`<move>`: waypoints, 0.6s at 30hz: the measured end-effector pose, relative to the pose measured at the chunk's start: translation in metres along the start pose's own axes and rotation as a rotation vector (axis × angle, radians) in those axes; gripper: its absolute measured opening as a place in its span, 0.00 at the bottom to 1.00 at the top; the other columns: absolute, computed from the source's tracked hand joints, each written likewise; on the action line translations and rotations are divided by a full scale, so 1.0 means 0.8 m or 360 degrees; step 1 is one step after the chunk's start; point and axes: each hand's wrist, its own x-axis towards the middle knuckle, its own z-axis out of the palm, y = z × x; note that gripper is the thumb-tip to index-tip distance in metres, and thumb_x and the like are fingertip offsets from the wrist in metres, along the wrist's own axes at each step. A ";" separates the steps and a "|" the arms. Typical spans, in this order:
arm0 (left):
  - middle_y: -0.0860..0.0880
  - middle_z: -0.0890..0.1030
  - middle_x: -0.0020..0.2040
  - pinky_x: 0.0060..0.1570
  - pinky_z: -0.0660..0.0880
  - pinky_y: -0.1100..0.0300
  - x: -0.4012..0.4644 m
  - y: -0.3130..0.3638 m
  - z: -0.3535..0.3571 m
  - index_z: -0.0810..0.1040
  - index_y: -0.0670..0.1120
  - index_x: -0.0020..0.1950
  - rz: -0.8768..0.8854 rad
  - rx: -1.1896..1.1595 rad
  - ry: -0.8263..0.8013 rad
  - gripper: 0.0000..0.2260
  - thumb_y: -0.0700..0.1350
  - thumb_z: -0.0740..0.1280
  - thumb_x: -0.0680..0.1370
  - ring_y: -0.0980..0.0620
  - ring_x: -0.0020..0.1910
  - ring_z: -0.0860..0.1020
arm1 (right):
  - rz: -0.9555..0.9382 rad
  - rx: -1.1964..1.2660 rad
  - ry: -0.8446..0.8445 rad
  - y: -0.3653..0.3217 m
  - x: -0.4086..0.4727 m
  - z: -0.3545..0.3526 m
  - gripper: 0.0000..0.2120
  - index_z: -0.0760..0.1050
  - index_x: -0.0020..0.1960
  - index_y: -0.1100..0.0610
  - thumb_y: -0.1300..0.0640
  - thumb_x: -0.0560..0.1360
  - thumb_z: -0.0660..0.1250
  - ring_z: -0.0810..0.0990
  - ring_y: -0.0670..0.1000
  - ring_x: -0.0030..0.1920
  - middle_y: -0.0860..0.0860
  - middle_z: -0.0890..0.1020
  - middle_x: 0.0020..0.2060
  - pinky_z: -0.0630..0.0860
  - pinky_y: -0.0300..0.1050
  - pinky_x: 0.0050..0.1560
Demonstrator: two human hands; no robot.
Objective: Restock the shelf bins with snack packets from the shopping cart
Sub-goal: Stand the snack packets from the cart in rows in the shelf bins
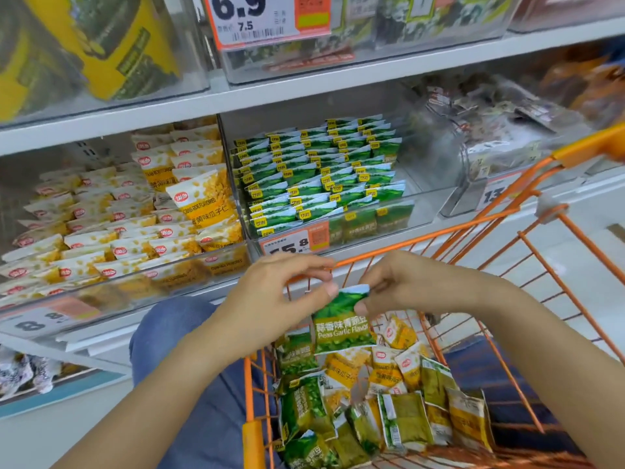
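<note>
Both hands over orange wire shopping cart (422, 238) | left hand (270, 299), right hand (406, 286) fingers pinching green garlic-pea snack packet (341, 324) top edge

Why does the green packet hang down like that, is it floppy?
Probably floppy: the green packet dangles from its top edge, pinched by the left hand and right hand. It likely weighs little, since fingertips alone hold it. Its glossy wrapper may be slippery.
</note>
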 end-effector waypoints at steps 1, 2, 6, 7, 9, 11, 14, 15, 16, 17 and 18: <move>0.67 0.80 0.50 0.55 0.70 0.67 0.006 0.010 0.000 0.76 0.66 0.57 0.0017 0.0053 -0.0115 0.16 0.65 0.65 0.71 0.67 0.55 0.75 | -0.0031 0.0020 0.0064 -0.005 -0.007 -0.007 0.14 0.76 0.32 0.60 0.55 0.73 0.72 0.73 0.43 0.28 0.51 0.76 0.25 0.67 0.40 0.32; 0.65 0.80 0.46 0.50 0.71 0.67 0.014 0.020 0.000 0.78 0.64 0.55 0.0039 0.0094 -0.0200 0.16 0.65 0.67 0.70 0.66 0.51 0.76 | -0.0084 0.0050 0.0160 -0.007 -0.012 -0.013 0.12 0.78 0.34 0.62 0.55 0.72 0.72 0.75 0.45 0.30 0.56 0.78 0.27 0.68 0.41 0.34; 0.58 0.76 0.32 0.32 0.62 0.66 0.064 0.051 -0.014 0.78 0.57 0.38 0.0130 0.0055 -0.0077 0.07 0.57 0.74 0.69 0.62 0.33 0.72 | -0.0279 0.0313 0.0985 -0.003 -0.025 -0.045 0.05 0.82 0.41 0.60 0.58 0.72 0.72 0.82 0.49 0.36 0.54 0.84 0.33 0.79 0.45 0.43; 0.56 0.76 0.31 0.32 0.63 0.67 0.081 0.056 -0.018 0.79 0.56 0.39 0.0113 0.0018 0.0024 0.07 0.55 0.75 0.69 0.62 0.32 0.70 | -0.0264 0.0127 0.1250 0.007 -0.026 -0.055 0.06 0.82 0.44 0.57 0.55 0.74 0.70 0.82 0.49 0.41 0.52 0.84 0.37 0.79 0.47 0.47; 0.47 0.82 0.38 0.35 0.66 0.61 0.122 0.056 -0.021 0.82 0.48 0.43 0.0062 -0.0093 0.0200 0.10 0.53 0.75 0.71 0.59 0.36 0.78 | -0.0005 -0.0622 0.1491 0.040 -0.022 -0.069 0.12 0.81 0.54 0.53 0.48 0.79 0.63 0.80 0.49 0.50 0.49 0.84 0.47 0.75 0.46 0.50; 0.55 0.68 0.28 0.36 0.65 0.56 0.172 0.045 -0.016 0.80 0.47 0.39 0.0006 -0.0126 0.0233 0.08 0.50 0.74 0.73 0.63 0.30 0.62 | 0.0174 -0.1077 0.1388 0.074 -0.014 -0.066 0.22 0.80 0.56 0.53 0.43 0.81 0.52 0.80 0.54 0.50 0.52 0.83 0.46 0.70 0.46 0.51; 0.41 0.81 0.39 0.42 0.70 0.54 0.255 0.023 0.006 0.81 0.42 0.44 -0.0066 -0.0054 0.0354 0.09 0.48 0.70 0.72 0.51 0.38 0.74 | 0.0036 -0.1316 0.1446 0.115 0.007 -0.050 0.32 0.80 0.37 0.55 0.47 0.81 0.42 0.79 0.56 0.34 0.52 0.80 0.28 0.64 0.47 0.56; 0.42 0.82 0.42 0.45 0.72 0.54 0.280 0.017 0.014 0.81 0.42 0.48 -0.0107 -0.0089 0.0394 0.09 0.47 0.70 0.73 0.49 0.41 0.77 | -0.0004 -0.1336 0.1529 0.119 0.010 -0.049 0.29 0.79 0.33 0.55 0.49 0.80 0.45 0.78 0.55 0.31 0.51 0.78 0.25 0.63 0.46 0.56; 0.44 0.82 0.46 0.48 0.75 0.54 0.302 0.015 0.021 0.81 0.42 0.52 -0.0168 -0.0144 0.0443 0.10 0.45 0.70 0.74 0.48 0.45 0.79 | -0.0011 -0.1331 0.1584 0.120 0.012 -0.049 0.26 0.78 0.32 0.54 0.50 0.80 0.48 0.77 0.54 0.29 0.50 0.77 0.23 0.63 0.46 0.55; 0.46 0.82 0.49 0.51 0.76 0.53 0.320 0.015 0.028 0.81 0.43 0.55 -0.0219 -0.0175 0.0485 0.10 0.44 0.70 0.75 0.47 0.48 0.80 | -0.0034 -0.1344 0.1635 0.121 0.014 -0.050 0.25 0.78 0.32 0.54 0.50 0.79 0.50 0.76 0.53 0.28 0.50 0.76 0.22 0.64 0.46 0.55; 0.46 0.83 0.50 0.52 0.76 0.52 0.335 0.015 0.034 0.81 0.43 0.55 -0.0263 -0.0188 0.0509 0.09 0.43 0.70 0.76 0.47 0.49 0.80 | -0.0038 -0.1337 0.1648 0.121 0.013 -0.051 0.24 0.78 0.32 0.54 0.50 0.79 0.50 0.76 0.53 0.27 0.49 0.76 0.22 0.64 0.45 0.56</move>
